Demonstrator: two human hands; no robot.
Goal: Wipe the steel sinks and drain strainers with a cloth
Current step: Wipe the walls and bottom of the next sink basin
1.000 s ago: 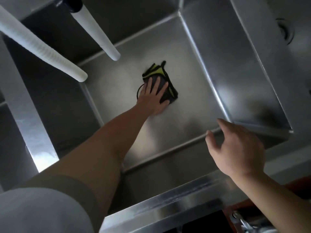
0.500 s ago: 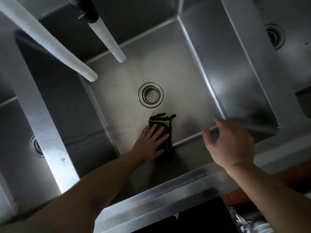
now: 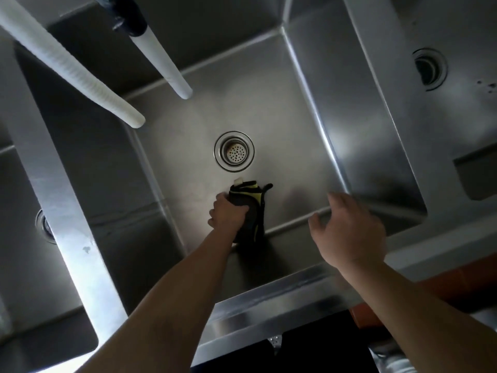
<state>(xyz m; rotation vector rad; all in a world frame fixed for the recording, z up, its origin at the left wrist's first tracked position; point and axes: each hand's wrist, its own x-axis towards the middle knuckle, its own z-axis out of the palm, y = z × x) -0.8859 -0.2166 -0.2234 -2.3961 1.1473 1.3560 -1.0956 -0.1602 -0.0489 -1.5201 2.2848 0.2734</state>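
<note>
on sink floor [image 3: 282,125] | left hand [image 3: 228,214] grips cloth [image 3: 248,203], long axis toward strainer [image 3: 234,151] | right hand [image 3: 349,230] open

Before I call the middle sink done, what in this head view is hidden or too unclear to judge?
- Left sink drain: mostly hidden behind the steel divider.
- Sink floor under the cloth and the left hand: covered.
- Right sink drain: too dark to tell whether a strainer sits in it.
- Near wall of the middle sink: in shadow, partly behind both arms.
- Right hand: blurred.
</note>
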